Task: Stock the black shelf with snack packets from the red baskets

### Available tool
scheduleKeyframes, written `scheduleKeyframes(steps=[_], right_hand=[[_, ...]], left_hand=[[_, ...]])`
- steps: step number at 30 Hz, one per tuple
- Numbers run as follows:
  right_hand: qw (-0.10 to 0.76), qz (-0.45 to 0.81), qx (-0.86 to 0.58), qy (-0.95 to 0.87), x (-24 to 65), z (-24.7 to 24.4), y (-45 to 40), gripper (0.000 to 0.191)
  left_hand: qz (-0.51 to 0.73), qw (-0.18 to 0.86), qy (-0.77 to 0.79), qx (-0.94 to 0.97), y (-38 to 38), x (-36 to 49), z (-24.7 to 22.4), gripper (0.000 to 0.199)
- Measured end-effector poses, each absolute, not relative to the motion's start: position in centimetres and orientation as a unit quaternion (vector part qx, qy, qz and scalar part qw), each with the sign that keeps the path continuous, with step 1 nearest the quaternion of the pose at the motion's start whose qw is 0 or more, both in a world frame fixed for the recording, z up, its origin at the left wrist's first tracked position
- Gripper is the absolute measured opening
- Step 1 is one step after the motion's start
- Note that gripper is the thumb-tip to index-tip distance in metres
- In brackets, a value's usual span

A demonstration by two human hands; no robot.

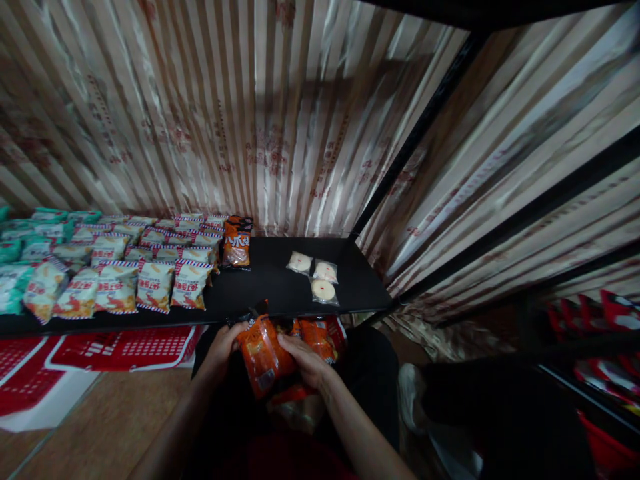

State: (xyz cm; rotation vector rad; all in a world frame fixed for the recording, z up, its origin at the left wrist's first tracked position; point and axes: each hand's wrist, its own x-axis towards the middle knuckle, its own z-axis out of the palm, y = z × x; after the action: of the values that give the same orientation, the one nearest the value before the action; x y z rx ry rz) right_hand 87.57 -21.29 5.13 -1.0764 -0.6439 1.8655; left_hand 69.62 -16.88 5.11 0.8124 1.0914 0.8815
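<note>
An orange snack bag (263, 360) with a clear front is held low, just before the shelf's front edge. My left hand (225, 345) grips its upper left side. On its right side, my right hand (306, 362) is closed with the thumb over the bag; its other fingers are hidden. More orange packaging, a second snack bag (316, 337), shows just beyond my right hand, partly covered. A similar orange and black bag (237, 243) stands upright on the black shelf (270, 283), at the right end of the rows of pale bags.
Several pale snack bags with striped edges (116, 287) and green bags (13, 287) fill the shelf's left. Three flat, round packaged items (325, 291) lie at its right. Red baskets (125, 353) sit below. A black post (425, 133) rises before a striped curtain (200, 120).
</note>
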Motion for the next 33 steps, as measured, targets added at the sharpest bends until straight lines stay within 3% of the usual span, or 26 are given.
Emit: scheduleKeyframes(steps=[8,16,24,28,33], right_hand=[[0.434,0.748,-0.417,-0.281,87.0,4.6,-21.4,0.039],[0.452,0.707,-0.454,-0.298,86.7,2.0,-20.7,0.051],[0.488,0.667,-0.492,-0.273,85.9,2.7,-20.3,0.048],[0.507,0.65,-0.493,-0.279,85.7,3.1,-20.4,0.045],[0.515,0.642,-0.495,-0.28,85.6,2.7,-20.3,0.046]], left_hand=[[0.386,0.702,0.47,0.37,-16.5,70.0,4.1,0.032],[0.436,0.64,0.521,0.358,-16.3,71.0,4.0,0.05],[0.471,0.413,0.639,0.447,-15.6,72.0,2.1,0.055],[0.475,0.287,0.659,0.507,-15.9,72.5,2.6,0.047],[0.445,0.222,0.631,0.595,-16.3,73.0,3.2,0.028]])
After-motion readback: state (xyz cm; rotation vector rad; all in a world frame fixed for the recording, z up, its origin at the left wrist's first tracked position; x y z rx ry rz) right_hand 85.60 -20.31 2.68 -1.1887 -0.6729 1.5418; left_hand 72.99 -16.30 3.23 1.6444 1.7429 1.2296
